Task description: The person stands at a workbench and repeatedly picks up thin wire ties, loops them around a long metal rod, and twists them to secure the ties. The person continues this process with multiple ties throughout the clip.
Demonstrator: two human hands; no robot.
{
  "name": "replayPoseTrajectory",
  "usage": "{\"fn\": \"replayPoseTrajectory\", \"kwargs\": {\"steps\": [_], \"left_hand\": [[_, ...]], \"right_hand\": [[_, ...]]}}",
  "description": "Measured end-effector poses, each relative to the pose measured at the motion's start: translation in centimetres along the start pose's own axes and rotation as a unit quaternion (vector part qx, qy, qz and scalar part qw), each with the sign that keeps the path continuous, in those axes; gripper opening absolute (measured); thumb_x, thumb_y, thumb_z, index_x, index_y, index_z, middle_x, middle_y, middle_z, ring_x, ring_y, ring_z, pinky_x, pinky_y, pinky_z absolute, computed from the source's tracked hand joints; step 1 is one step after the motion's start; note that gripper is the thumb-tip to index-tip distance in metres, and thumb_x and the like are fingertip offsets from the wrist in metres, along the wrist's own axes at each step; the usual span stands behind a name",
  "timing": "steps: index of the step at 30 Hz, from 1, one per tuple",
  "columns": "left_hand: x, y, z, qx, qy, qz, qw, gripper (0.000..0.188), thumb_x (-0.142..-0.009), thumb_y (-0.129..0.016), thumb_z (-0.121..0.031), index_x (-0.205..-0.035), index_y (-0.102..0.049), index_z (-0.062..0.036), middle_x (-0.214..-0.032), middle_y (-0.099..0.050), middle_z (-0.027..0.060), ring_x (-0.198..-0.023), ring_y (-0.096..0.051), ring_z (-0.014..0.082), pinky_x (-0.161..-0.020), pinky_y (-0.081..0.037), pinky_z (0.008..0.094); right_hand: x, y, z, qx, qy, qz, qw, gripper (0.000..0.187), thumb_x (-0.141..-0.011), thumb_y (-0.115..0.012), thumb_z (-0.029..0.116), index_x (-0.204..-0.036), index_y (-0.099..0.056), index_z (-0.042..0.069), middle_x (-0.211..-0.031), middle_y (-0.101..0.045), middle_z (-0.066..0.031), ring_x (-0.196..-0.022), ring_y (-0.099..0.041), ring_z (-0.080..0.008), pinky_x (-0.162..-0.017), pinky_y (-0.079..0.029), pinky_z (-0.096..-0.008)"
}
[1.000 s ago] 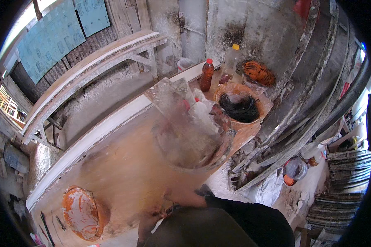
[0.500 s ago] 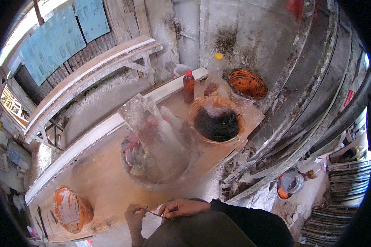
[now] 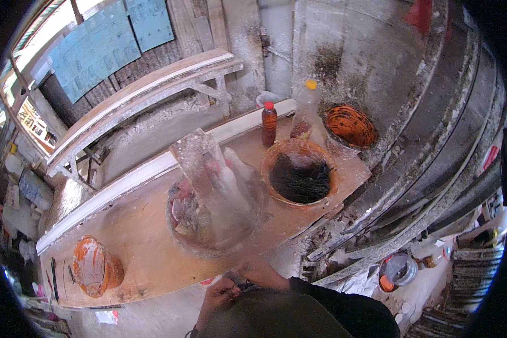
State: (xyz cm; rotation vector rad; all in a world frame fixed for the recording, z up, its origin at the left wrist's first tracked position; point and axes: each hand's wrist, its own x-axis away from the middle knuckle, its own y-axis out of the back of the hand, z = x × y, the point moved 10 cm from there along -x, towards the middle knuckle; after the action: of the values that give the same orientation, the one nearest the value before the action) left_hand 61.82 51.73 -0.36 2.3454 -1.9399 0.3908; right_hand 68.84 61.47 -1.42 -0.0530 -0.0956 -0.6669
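My left hand [image 3: 218, 296] is closed, its fingertips pinched together low in the view, just off the table's near edge. My right hand [image 3: 262, 274] is beside it, fingers curled in toward the left. A small dark, thin thing shows between the two hands; its kind is too small to tell. A dark brown shape at the lower edge hides part of both hands. Beyond them on the table [image 3: 152, 270] stands a wide grey basin [image 3: 180, 241] with rags, a white bag and an upright board [image 3: 191, 163] in it, all hazy.
At the table's left is an orange bucket [image 3: 115, 273] smeared white, beside thin dark sticks [image 3: 54, 279]. Farther right, an orange basin [image 3: 269, 188] holds black fibres [image 3: 301, 179]. A red-capped bottle [image 3: 269, 125], a yellow-capped bottle [image 3: 306, 107] and another orange container [image 3: 352, 125] stand behind.
The whole view has shifted slightly right. Both hands have moved right and closer together. The thin thing stretched between them before is now mostly hidden.
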Motion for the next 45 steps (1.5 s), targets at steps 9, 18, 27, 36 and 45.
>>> {"fn": "replayPoseTrajectory", "kwargs": {"steps": [9,18,27,36,45], "left_hand": [[5.0,3.3,-0.5,0.011,0.013,-0.080,0.997,0.007,-0.070,-0.067,0.000,-0.072,-0.061,-0.0023,-0.077,-0.056,0.0034,-0.075,-0.053,0.0128,-0.070,-0.041,0.0242],[16.3,15.5,4.4,0.154,-0.038,-0.502,0.850,0.006,-0.070,-0.062,0.000,-0.068,-0.057,-0.0020,-0.062,-0.054,0.0024,-0.055,-0.049,0.0084,-0.050,-0.039,0.0206],[27.3,19.8,3.2,0.026,-0.058,-0.641,0.765,0.009,-0.075,-0.062,-0.002,-0.069,-0.056,-0.0011,-0.068,-0.057,0.0038,-0.063,-0.052,0.0098,-0.060,-0.043,0.0224],[35.0,25.8,1.9,0.044,-0.135,-0.427,0.893,0.006,-0.082,-0.056,-0.006,-0.083,-0.061,-0.0032,-0.097,-0.046,0.0065,-0.096,-0.047,0.0170,-0.082,-0.038,0.0299],[51.6,34.9,4.3,0.049,-0.137,-0.619,0.772,0.008,-0.067,-0.066,0.001,-0.072,-0.062,-0.0027,-0.083,-0.051,0.0048,-0.082,-0.051,0.0158,-0.073,-0.040,0.0261]], "right_hand": [[-3.2,-5.6,-0.4,0.195,0.204,0.128,0.951,0.016,-0.077,-0.059,0.017,-0.084,-0.060,0.003,-0.091,-0.059,-0.0117,-0.088,-0.055,-0.0255,-0.079,-0.041,-0.0346],[1.8,-19.7,7.3,-0.112,0.027,0.624,0.773,0.023,-0.081,-0.059,0.024,-0.093,-0.064,0.004,-0.109,-0.057,-0.0087,-0.106,-0.048,-0.0201,-0.098,-0.027,-0.0378],[1.4,-34.7,6.9,0.028,0.084,0.615,0.783,0.019,-0.071,-0.069,0.024,-0.076,-0.065,0.006,-0.079,-0.064,-0.0050,-0.082,-0.059,-0.0174,-0.088,-0.035,-0.0337],[-2.2,-50.6,7.2,0.184,0.292,0.335,0.877,0.019,-0.067,-0.069,0.016,-0.064,-0.054,0.006,-0.069,-0.058,-0.0066,-0.071,-0.055,-0.0237,-0.062,-0.040,-0.0350],[1.4,-66.4,3.7,0.060,0.161,0.554,0.815,0.009,-0.073,-0.066,0.011,-0.078,-0.061,0.005,-0.087,-0.057,-0.0075,-0.085,-0.055,-0.0214,-0.076,-0.042,-0.0302]]}}
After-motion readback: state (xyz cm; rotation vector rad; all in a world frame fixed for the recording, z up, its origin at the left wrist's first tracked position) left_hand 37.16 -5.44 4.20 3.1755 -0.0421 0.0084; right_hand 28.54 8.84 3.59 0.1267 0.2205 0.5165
